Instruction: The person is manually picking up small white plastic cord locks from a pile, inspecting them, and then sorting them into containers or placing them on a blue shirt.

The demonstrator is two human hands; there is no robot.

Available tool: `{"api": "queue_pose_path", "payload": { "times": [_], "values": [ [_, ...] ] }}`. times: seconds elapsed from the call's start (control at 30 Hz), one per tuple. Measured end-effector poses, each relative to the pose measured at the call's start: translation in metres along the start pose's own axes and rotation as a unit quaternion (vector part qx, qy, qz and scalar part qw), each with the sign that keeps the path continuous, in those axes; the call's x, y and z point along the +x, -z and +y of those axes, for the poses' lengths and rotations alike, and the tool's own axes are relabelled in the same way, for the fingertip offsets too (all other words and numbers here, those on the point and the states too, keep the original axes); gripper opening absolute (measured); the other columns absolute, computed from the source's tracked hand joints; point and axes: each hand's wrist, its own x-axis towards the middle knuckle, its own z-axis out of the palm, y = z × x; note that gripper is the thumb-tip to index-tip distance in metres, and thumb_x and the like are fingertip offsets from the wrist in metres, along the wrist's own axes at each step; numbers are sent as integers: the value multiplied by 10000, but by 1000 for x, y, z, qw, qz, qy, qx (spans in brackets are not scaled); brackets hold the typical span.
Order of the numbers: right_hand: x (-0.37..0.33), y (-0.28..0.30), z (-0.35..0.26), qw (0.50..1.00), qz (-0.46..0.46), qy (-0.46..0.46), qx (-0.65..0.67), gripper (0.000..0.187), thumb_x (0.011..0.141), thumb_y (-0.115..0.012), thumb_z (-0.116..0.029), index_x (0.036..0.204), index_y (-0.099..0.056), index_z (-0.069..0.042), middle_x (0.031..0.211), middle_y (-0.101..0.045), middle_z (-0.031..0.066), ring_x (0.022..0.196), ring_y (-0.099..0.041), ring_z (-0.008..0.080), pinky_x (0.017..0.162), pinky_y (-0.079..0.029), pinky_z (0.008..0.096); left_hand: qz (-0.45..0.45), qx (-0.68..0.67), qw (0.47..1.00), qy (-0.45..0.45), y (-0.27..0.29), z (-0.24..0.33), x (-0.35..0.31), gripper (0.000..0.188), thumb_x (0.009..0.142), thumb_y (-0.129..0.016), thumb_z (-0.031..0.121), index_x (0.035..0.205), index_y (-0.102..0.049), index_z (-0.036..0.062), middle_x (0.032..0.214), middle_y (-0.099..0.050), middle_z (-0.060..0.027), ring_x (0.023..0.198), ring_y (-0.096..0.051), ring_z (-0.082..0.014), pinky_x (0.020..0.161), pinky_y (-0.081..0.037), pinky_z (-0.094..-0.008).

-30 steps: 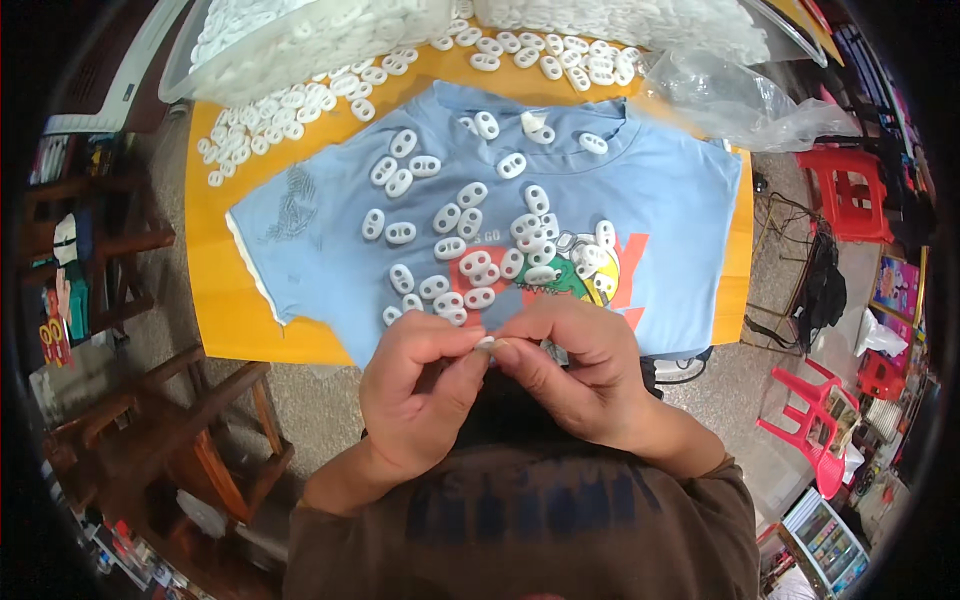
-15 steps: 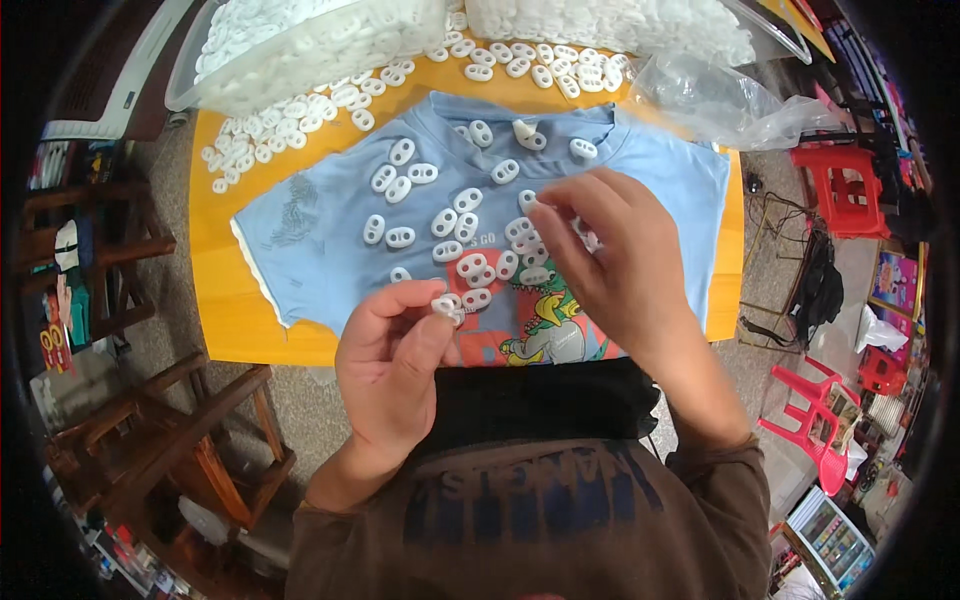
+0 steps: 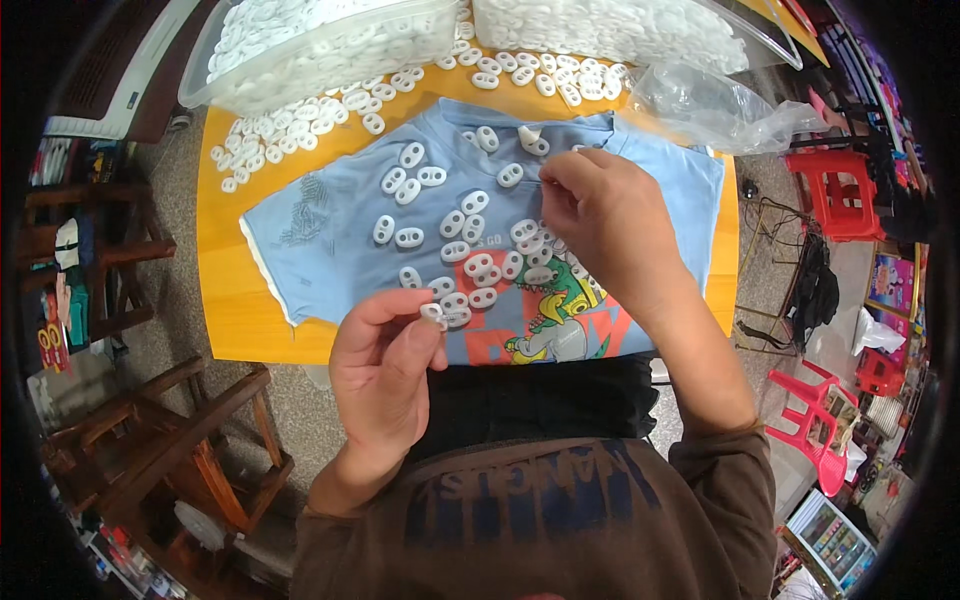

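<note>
My left hand (image 3: 380,375) pinches a small white oval plastic piece (image 3: 433,313) between thumb and fingertips, low over the front of a blue T-shirt (image 3: 345,215). My right hand (image 3: 620,220) hovers over the shirt's right side with its fingers pressed together; whatever may be in them is hidden. Many similar white pieces with two holes, such as this one (image 3: 410,237), lie scattered on the shirt, some stacked or overlapping near its printed cartoon figure (image 3: 555,330). By the collar rests a small cream-coloured item (image 3: 529,134), its kind unclear.
The shirt covers much of a yellow table (image 3: 235,325). At the back stand two translucent tubs, left (image 3: 330,75) and right (image 3: 610,30), full of white pieces. Loose pieces (image 3: 275,135) and a clear plastic bag (image 3: 700,105) lie nearby. Red stools (image 3: 835,195) stand at right, wooden stools (image 3: 200,450) at left.
My right hand has moved slightly up and right, its fingers drawn closer together. The left hand has shifted slightly left, still pinching a white piece.
</note>
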Motion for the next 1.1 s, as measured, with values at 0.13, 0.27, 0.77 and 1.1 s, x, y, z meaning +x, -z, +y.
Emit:
{"api": "queue_pose_path", "payload": {
  "times": [0.13,0.27,0.77,1.1],
  "values": [
    [-8,1,5,999,5,35,7,118,690,-609,0,802,-598,-34,720,-550,114,666,-546,288,578,-448,343,4,27,999,22,-8,-2,1,179,832,-553,11,1011,-544,2,791,-565,-47,622,-478,-97,624,-427,-227],
    [-17,9,4,979,-15,-23,201,141,771,-591,-26,910,-613,-34,744,-562,72,681,-556,202,609,-450,294,-7,40,999,17,-16,-2,0,182,829,-539,2,1010,-544,5,763,-552,-39,600,-452,-98,591,-396,-245],
    [-66,34,-20,560,-28,-301,771,199,858,-586,-86,1039,-579,-4,902,-611,46,740,-567,86,681,-469,212,-60,63,996,9,-57,-12,5,128,804,-521,46,929,-520,16,730,-499,-55,537,-428,-100,539,-363,-267],
    [-61,22,-31,563,8,-262,784,188,867,-569,-66,1037,-598,10,906,-629,59,762,-564,74,672,-471,211,-39,-11,999,16,-54,-22,6,164,832,-543,18,993,-510,3,887,-582,-94,627,-508,-92,570,-423,-194]
  ]
}}
